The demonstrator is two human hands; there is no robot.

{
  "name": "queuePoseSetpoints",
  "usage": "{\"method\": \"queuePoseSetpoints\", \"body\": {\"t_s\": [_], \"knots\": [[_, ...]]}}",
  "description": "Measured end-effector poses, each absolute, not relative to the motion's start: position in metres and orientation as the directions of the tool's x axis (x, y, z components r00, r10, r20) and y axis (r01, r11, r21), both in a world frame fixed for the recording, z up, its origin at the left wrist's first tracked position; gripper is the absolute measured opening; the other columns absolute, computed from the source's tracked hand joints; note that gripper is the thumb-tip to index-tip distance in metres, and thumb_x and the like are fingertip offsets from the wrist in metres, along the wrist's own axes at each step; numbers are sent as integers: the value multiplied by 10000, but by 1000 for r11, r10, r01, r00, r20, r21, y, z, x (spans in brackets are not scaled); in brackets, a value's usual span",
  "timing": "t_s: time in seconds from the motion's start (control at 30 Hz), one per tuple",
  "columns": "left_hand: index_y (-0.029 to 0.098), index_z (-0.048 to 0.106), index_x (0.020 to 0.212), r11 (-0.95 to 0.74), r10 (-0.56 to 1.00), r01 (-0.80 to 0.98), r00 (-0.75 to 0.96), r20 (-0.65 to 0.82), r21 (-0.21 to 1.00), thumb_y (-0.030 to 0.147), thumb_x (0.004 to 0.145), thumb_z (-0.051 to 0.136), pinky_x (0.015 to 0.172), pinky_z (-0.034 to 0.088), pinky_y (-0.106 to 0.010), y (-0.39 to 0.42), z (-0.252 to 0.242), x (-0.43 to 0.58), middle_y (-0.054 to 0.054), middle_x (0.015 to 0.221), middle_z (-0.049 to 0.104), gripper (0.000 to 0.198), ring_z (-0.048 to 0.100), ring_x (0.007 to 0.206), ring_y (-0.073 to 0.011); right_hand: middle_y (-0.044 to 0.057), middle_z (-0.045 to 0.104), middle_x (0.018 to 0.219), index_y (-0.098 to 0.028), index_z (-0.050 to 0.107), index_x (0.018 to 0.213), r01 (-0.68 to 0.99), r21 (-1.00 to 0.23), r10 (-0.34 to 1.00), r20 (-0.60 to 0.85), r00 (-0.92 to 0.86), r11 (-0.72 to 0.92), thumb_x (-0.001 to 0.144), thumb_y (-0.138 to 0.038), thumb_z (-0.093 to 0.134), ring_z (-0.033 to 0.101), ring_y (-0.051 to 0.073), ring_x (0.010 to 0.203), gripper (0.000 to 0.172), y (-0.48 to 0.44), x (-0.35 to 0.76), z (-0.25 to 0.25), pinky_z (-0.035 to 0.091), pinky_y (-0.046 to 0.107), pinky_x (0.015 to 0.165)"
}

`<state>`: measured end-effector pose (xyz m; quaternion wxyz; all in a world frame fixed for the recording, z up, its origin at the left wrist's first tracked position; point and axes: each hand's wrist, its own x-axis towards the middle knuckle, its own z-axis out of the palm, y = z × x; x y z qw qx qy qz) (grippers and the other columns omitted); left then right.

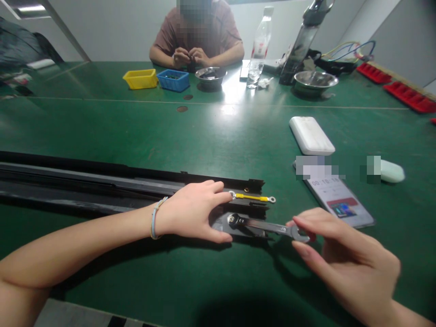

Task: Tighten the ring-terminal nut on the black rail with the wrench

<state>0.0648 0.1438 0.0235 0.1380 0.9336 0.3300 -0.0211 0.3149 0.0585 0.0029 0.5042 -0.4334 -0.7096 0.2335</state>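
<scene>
My left hand (195,211) lies on the right end of a long black metal rail (102,184), fingers spread and pressing it down. Beside its fingertips a short yellow wire with ring terminals (252,197) rests on the rail. A steel wrench (265,225) sits with its ring end on a bolt at the rail's end. My right hand (335,247) pinches the wrench's open-jaw end between thumb and fingers.
A phone (340,200), a white power bank (311,135) and a white case (391,171) lie at right. Across the green table (204,136) a seated person (197,38) handles small parts near yellow (140,78) and blue (173,80) bins, metal bowls, a bottle (259,50) and red trays (408,95).
</scene>
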Motion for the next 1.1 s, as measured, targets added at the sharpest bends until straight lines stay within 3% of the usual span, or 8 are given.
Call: {"method": "queuePoseSetpoints", "body": {"t_s": [0.2, 0.4, 0.63, 0.83, 0.93, 1.1], "knots": [[205, 560, 1085, -741, 612, 624, 780, -134, 247, 663, 694, 595, 712, 451, -322, 144, 23, 66, -36, 947, 531, 603, 539, 847, -213, 21, 658, 842, -211, 655, 1044, 233, -772, 805, 549, -225, 591, 696, 50, 657, 606, 186, 780, 435, 57, 314, 2, 489, 340, 678], [204, 564, 1082, -740, 612, 625, 779, -137, 246, 664, 689, 601, 700, 444, -316, 144, 23, 67, -35, 944, 530, 606, 537, 838, -209, 22, 662, 831, -216, 658, 1040, 199, -784, 805, 541, -245, 588, 713, 17, 671, 606, 186, 752, 402, 58, 318, 1, 496, 341, 651], [199, 569, 1066, -742, 612, 625, 779, -133, 242, 666, 691, 599, 696, 439, -304, 139, 25, 65, -37, 942, 539, 599, 537, 835, -203, -32, 704, 826, -334, 703, 1028, 443, -790, 896, 436, -81, 424, 784, -129, 691, 646, 136, 681, 318, 58, 313, 8, 521, 226, 556], [201, 573, 1061, -747, 609, 619, 783, -126, 241, 672, 695, 591, 689, 446, -307, 136, 25, 63, -39, 933, 542, 597, 541, 826, -206, -3, 750, 980, -337, 721, 1070, 509, -802, 928, 373, 18, 312, 816, -242, 668, 707, 191, 843, 277, 63, 313, 6, 577, 275, 653], [203, 574, 1063, -743, 613, 623, 780, -124, 243, 671, 691, 595, 691, 451, -308, 135, 25, 63, -39, 927, 541, 598, 542, 827, -208, 12, 762, 991, -311, 726, 1061, 466, -854, 952, 297, 68, 233, 806, -276, 680, 717, 204, 851, 261, 66, 315, 3, 591, 302, 689], [203, 568, 1076, -747, 611, 621, 782, -122, 236, 669, 694, 596, 690, 452, -307, 134, 25, 63, -39, 932, 540, 603, 544, 824, -207, 14, 775, 885, -267, 728, 948, 248, -961, 979, 157, 132, 121, 741, -337, 745, 728, 186, 764, 219, 70, 316, -3, 600, 272, 654]]}}
